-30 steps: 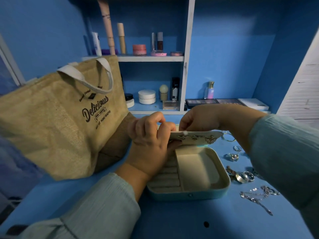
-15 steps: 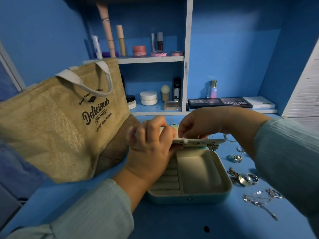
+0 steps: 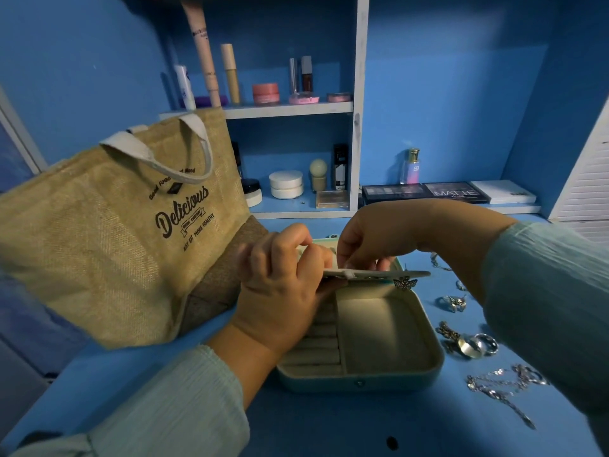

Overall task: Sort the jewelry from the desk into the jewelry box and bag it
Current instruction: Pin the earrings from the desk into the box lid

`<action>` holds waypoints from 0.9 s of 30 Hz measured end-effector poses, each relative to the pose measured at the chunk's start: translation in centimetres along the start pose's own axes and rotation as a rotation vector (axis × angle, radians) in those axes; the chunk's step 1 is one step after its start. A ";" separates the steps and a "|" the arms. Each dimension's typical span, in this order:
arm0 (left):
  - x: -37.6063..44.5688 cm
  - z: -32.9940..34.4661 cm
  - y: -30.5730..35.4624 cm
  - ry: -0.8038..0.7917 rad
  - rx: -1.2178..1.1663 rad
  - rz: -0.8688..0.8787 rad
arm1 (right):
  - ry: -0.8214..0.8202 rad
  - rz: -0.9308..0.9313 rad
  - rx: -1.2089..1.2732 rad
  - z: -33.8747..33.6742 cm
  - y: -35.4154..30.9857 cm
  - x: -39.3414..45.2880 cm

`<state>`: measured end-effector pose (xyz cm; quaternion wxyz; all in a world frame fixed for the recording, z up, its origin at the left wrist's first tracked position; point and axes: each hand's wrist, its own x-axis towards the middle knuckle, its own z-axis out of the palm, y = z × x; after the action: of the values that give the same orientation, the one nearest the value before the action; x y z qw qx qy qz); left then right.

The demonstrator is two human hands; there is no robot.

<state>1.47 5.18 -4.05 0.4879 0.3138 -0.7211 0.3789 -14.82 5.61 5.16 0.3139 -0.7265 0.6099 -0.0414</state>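
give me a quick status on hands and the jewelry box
Left hand grips cream earring panel; right hand pinches at its top. Open teal jewelry box: compartments look bare. Silver rings and chains on desk, right.

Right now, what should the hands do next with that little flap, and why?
Probably lay the cream earring flap down. The left hand grips it, the right hand pinches at it, a butterfly earring already hangs there, and silver rings still wait on the blue desk.

Blue desk carries open jewelry box; burlap bag left of the box; rings and chain (silver) right of the box.
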 end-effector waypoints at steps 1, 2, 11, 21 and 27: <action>0.0 0.0 0.0 -0.002 -0.009 -0.004 | -0.004 -0.005 -0.015 -0.1 -0.1 0.0; -0.1 0.0 0.0 -0.008 -0.023 -0.010 | -0.009 -0.011 -0.032 -0.1 -0.2 0.0; -0.2 0.1 -0.1 -0.025 -0.069 -0.045 | -0.044 -0.038 -0.240 -0.1 -1.0 0.0; -0.3 0.1 0.0 -0.041 -0.087 -0.040 | 0.024 -0.041 -0.204 0.2 -0.5 0.1; -0.2 0.1 -0.1 -0.035 -0.087 -0.036 | -0.021 -0.044 -0.274 0.0 -0.7 0.0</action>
<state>1.56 5.06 -4.28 0.4950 0.3119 -0.7395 0.3329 -14.18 5.66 5.50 0.2170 -0.7762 0.5904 0.0429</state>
